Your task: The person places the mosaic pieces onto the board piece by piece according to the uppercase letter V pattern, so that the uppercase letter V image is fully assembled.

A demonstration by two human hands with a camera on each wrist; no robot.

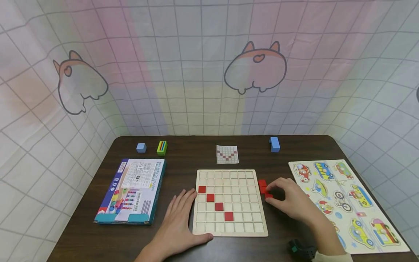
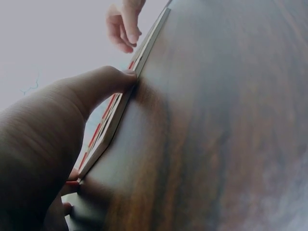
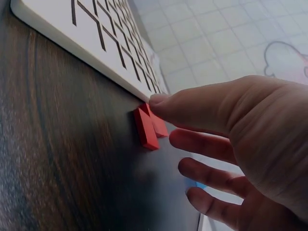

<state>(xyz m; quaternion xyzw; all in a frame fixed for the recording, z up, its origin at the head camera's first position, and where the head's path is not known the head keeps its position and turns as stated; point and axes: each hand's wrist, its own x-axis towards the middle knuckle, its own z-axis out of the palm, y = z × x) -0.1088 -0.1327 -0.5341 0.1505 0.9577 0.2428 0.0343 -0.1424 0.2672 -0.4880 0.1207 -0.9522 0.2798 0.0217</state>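
Observation:
A pale wooden grid board lies mid-table with several red squares in a diagonal on it. My left hand rests at its near left corner, fingers stretched along the left edge, thumb against the near edge. Just right of the board sits a small group of loose red tiles. My right hand is over them, thumb and forefinger apart at the tiles. In the right wrist view the thumb tip overlaps the red tiles, and the other fingers are loosely bent.
A small paper card with a red V-shaped pattern lies behind the board. At left is a box; at right, a picture puzzle board. Blue blocks and a green striped block stand toward the back. A dark device lies by the right wrist.

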